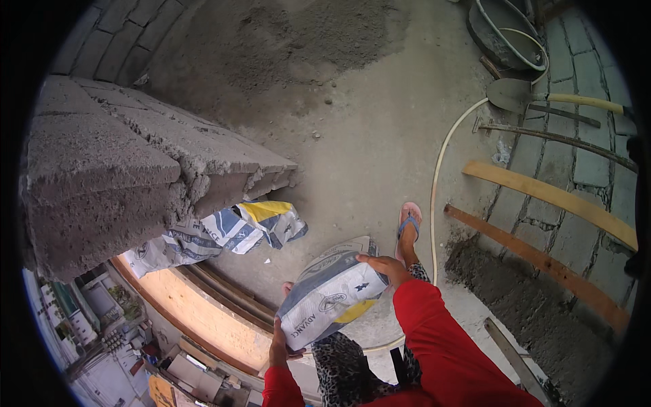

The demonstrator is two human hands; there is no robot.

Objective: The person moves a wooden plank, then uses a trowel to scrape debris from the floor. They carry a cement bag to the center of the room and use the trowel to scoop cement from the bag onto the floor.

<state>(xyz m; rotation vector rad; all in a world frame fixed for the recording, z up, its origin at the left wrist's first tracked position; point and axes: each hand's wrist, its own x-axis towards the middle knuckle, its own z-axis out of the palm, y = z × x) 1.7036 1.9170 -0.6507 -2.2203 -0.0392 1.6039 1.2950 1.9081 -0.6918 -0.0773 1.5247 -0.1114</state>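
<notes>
Both arms wear long bright red fabric sleeves [441, 339] that reach the wrists, leaving the left hand [278, 347] and right hand [385, 266] bare, with no gloves or rings to be seen. The legs are covered by loose trousers in a grey-and-black leopard-spot print [346, 370]. One foot wears a pink rubber flip-flop sandal with blue straps [409, 222].

We hold a crumpled grey-white cement sack [332, 290] with a yellow patch, tilted, in front of us above the concrete floor.

Rough grey concrete blocks [102, 163], matt woven-plastic sack [330, 295] (creased, slightly sheened), bare wooden planks [549, 197], gritty cement floor [366, 156]
</notes>
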